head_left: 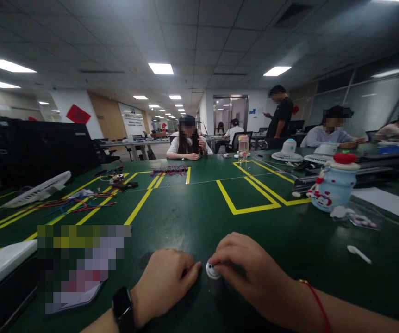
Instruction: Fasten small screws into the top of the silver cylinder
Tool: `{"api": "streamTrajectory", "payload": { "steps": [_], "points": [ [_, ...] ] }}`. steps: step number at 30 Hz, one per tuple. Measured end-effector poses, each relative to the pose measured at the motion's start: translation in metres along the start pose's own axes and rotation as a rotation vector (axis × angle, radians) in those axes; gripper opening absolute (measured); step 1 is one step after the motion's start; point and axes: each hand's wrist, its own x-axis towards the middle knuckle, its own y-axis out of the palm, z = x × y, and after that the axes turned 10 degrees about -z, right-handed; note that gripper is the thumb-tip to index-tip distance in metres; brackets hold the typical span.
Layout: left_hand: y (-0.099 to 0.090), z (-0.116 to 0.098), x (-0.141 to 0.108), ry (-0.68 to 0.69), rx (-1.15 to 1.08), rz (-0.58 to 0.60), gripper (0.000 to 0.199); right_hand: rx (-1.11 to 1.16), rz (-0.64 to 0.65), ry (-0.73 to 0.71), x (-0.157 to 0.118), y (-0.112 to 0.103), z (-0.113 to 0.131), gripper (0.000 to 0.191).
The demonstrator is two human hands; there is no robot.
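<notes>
Near the front of the green table, my right hand (244, 268) is closed, thumb and fingers pinching a small white round piece (213, 271) with a dark spot on its top. Its exact kind cannot be made out. A red cord circles this wrist. Just left of the piece, my left hand (168, 281) lies on the table with curled fingers, the thumb pressed against the index finger. Nothing shows between those fingertips, which stay a little apart from the white piece; the palm is hidden. A black watch (122, 303) is on the left wrist.
A blurred-out phone-like slab (77, 303) lies left, a white earbud (359, 254) right. Beyond stand a blue bottle (334, 187) with a red top and a clear bottle (243, 149). Loose wires (81, 203) and yellow tape lines (255, 209) mark the table. A person (187, 143) sits opposite.
</notes>
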Motion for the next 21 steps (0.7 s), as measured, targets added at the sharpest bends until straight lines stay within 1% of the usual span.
{"api": "streamTrajectory", "payload": {
  "steps": [7, 11, 16, 19, 21],
  "points": [
    [0.0, 0.0, 0.0, -0.006, 0.003, -0.001, 0.046, 0.029, 0.013, 0.047, 0.001, 0.001, 0.0, 0.015],
    [0.0, 0.0, 0.001, -0.014, 0.0, 0.012, 0.046, 0.059, 0.035, 0.122, 0.002, 0.002, 0.002, 0.016],
    [-0.001, 0.0, 0.001, 0.004, 0.01, 0.019, 0.043, 0.14, 0.007, 0.218, 0.002, -0.002, 0.006, 0.018],
    [-0.002, 0.0, 0.001, 0.005, 0.006, 0.026, 0.044, 0.141, -0.026, 0.295, 0.0, -0.009, -0.001, 0.018],
    [-0.002, 0.001, 0.0, 0.008, 0.004, 0.024, 0.044, 0.124, -0.058, 0.361, -0.003, -0.014, -0.013, 0.015]
  ]
}}
